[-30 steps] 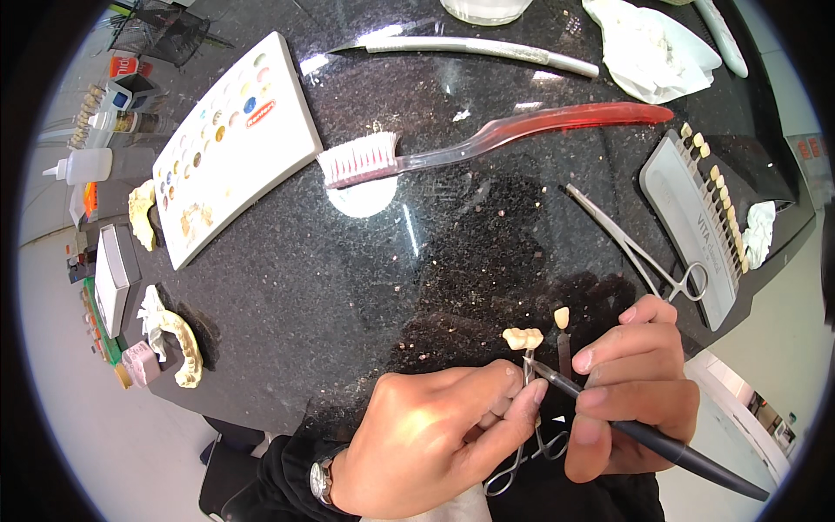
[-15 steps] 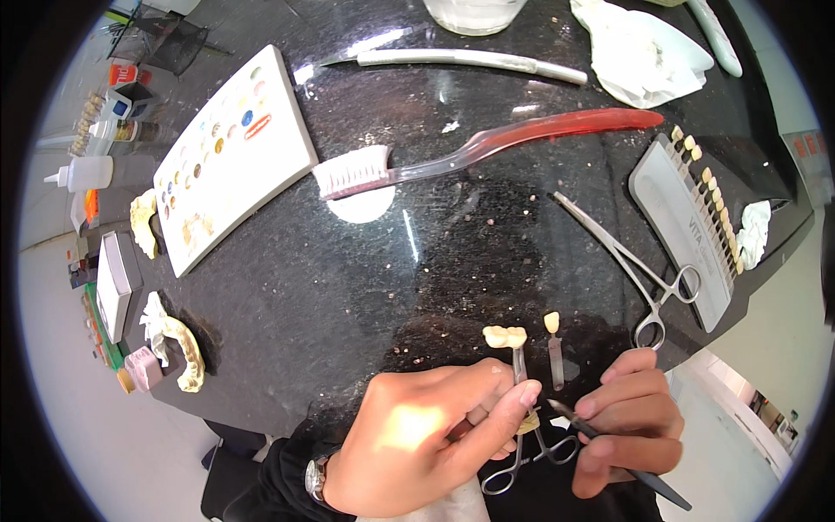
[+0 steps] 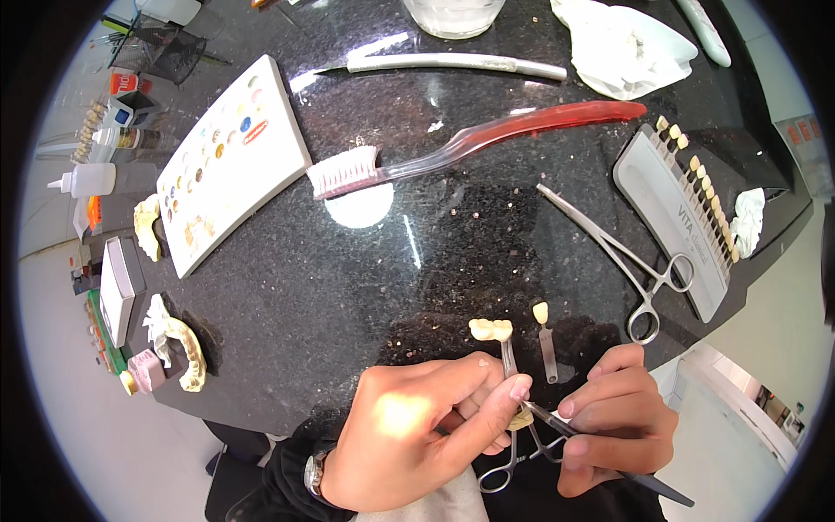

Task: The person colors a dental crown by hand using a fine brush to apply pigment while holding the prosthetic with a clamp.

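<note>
My left hand (image 3: 426,426) is closed around the shank of a hemostat (image 3: 510,361), whose loop handles hang below the fingers. Its jaws hold up a cream-coloured dental bridge (image 3: 490,330). A small yellowish piece (image 3: 520,419) shows beneath my left thumb; whether it is fixed to the hemostat is unclear. Between the fingers of my right hand (image 3: 622,426) is a slim dark brush (image 3: 652,487), its pointed tip by the left thumb and yellowish piece. A single tooth shade tab (image 3: 545,344) lies on the dark table just beyond the hands.
A second hemostat (image 3: 609,244) lies at right beside a grey shade guide (image 3: 670,222). Across the middle is a red-handled toothbrush (image 3: 461,148), with a slim knife (image 3: 452,63) behind. A white paint palette (image 3: 235,165) and a dental model (image 3: 184,352) are at left; crumpled tissue (image 3: 626,52) lies far right.
The brush tip has moved left, from the gap between my hands to beside the left thumb. The whole view has shifted slightly; my left hand still grips the hemostat.
</note>
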Motion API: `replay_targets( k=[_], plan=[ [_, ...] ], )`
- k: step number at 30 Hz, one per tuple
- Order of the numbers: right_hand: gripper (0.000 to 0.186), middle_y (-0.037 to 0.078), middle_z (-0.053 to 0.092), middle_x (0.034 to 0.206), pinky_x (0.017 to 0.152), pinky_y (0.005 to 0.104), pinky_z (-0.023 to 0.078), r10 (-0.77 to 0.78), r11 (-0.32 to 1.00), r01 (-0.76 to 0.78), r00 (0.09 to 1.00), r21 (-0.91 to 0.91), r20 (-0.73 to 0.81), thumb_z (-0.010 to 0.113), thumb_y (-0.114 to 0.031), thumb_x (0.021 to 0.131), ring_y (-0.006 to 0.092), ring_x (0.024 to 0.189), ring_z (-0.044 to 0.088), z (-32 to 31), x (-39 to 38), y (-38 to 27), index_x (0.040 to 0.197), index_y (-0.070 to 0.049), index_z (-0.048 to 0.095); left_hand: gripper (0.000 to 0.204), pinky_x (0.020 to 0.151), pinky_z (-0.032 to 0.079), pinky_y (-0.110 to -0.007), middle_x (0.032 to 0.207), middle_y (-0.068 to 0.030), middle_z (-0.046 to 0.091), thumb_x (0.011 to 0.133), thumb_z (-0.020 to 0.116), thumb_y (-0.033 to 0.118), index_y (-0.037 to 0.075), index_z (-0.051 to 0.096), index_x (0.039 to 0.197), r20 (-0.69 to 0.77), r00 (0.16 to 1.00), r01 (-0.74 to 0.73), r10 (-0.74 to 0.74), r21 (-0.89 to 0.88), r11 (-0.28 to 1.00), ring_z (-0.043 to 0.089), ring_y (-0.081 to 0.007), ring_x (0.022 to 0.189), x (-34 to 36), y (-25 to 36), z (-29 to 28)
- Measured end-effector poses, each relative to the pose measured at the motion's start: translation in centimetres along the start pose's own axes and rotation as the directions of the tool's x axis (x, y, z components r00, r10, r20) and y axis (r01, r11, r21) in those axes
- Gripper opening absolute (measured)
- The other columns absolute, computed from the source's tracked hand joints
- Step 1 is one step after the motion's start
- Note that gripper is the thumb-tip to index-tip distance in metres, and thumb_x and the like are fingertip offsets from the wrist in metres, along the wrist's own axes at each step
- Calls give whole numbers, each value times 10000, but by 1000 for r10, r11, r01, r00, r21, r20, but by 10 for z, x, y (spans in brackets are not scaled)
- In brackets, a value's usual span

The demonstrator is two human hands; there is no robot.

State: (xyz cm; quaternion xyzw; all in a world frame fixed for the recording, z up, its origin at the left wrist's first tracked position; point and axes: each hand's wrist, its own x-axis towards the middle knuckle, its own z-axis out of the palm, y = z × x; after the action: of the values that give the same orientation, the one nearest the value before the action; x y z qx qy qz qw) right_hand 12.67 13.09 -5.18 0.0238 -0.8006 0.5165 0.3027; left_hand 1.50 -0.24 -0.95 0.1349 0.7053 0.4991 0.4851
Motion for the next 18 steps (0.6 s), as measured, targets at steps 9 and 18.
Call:
replay_targets(
  k=[9, 18],
  plan=[
    [140, -30, 523, 630, 625, 316, 318, -43, 993, 47, 998, 108, -42, 650, -229, 696, 123, 613, 542, 3, 8, -6, 725, -150, 537, 188, 449, 474, -181, 582, -80, 579, 822, 525, 58, -60, 546, 676, 40, 999, -37, 35, 46, 998, 590, -99, 526, 0, 0, -3],
    [169, -65, 523, 576, 640, 336, 302, -25, 998, 23, 999, 61, 44, 669, -294, 697, 91, 593, 541, 8, 11, -19, 639, -172, 568, 209, 461, 472, -177, 575, -69, 573, 832, 521, 86, -56, 540, 680, 60, 998, -21, 19, 40, 999, 587, -85, 530, -2, -2, -6]
  ],
)
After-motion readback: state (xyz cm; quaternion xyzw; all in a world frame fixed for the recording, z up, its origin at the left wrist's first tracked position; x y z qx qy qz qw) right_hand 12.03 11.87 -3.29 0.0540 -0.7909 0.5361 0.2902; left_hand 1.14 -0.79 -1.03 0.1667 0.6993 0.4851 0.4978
